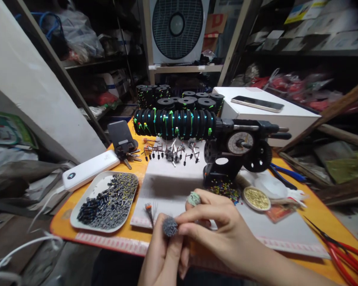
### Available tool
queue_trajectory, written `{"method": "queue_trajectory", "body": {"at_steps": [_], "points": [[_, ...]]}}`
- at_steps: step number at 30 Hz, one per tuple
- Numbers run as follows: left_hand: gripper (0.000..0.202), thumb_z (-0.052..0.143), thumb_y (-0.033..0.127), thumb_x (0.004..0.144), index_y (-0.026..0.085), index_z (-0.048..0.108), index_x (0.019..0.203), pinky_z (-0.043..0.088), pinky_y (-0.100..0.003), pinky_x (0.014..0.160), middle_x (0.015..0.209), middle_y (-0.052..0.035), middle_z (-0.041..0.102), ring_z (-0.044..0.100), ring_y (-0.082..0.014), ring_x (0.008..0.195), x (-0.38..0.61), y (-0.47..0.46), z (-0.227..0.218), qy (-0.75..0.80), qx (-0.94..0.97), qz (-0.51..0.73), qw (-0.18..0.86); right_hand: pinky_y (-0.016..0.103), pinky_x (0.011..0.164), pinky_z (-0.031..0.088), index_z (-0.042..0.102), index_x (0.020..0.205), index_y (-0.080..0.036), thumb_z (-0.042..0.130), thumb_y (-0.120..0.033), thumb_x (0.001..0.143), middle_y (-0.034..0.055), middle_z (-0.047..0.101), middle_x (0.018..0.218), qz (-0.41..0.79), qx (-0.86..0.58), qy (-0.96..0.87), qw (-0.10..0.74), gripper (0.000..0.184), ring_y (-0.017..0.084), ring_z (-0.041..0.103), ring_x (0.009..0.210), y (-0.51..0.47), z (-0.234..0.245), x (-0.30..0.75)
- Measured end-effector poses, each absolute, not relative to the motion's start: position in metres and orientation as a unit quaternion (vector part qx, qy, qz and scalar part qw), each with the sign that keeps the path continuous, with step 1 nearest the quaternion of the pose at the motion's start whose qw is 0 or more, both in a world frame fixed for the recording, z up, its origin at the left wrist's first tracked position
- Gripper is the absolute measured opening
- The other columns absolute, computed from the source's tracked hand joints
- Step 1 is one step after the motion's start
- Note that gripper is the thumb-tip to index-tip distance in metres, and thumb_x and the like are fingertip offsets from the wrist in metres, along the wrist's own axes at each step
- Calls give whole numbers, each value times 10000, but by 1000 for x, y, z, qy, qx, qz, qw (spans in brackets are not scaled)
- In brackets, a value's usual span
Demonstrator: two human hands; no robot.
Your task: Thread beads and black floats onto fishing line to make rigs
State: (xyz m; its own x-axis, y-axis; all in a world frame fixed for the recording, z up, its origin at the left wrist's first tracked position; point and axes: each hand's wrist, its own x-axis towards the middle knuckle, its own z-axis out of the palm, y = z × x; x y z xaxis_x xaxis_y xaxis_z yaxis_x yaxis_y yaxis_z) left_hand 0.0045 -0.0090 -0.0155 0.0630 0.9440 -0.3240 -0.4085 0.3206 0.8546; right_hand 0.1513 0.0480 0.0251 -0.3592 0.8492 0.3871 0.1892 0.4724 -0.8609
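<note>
My left hand (162, 258), low in the middle of the head view, is closed round a grey bundle (170, 227) with a round, speckled end facing up. The thumb and forefinger of my right hand (223, 220) pinch at the edge of that bundle; anything tiny between the fingertips is too small to make out. A pale green, speckled round end of another bundle (193, 198) shows at the curled fingers of my right hand. Just left of my hands, a small tuft of dark strands with an orange tip (149, 210) rests on the white board (179, 178).
Behind stands a black winding device (223, 155) with a dial, carrying dark spools (173, 123) with green thread. At left are a white tray (73, 216) of small grey and black pieces and a power bank (91, 170). Red-handled scissors (340, 254) lie right, near a dish of golden bits (256, 198).
</note>
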Motion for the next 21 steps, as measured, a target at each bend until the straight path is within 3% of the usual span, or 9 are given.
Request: {"method": "queue_trajectory", "body": {"at_steps": [5,8,14,21], "points": [[342,634,568,890,227,620,875,406,-227,533,640,12,557,512,-150,581,9,-11,-13,538,372,513,556,239,519,364,789,800,-170,661,-158,858,11,524,666,328,-357,-755,442,141,133,508,607,45,27,150],[309,659,541,885,240,590,876,421,-230,546,641,23,556,508,-145,566,13,-10,-13,522,345,552,551,250,546,378,772,774,-181,654,-140,839,10,535,660,311,-367,-760,438,141,143,515,627,43,30,151],[359,660,491,911,238,444,775,324,-183,494,563,79,437,397,-87,508,11,-7,-17,457,285,652,533,253,549,372,783,827,-157,648,-158,897,22,549,658,306,-338,-782,425,152,146,506,633,46,30,152],[300,735,468,856,246,538,810,423,-231,601,591,68,470,499,-134,600,2,-11,-17,492,342,671,436,249,552,323,755,856,-135,604,-133,919,5,469,713,276,-322,-832,358,163,135,481,654,47,28,151]]}}
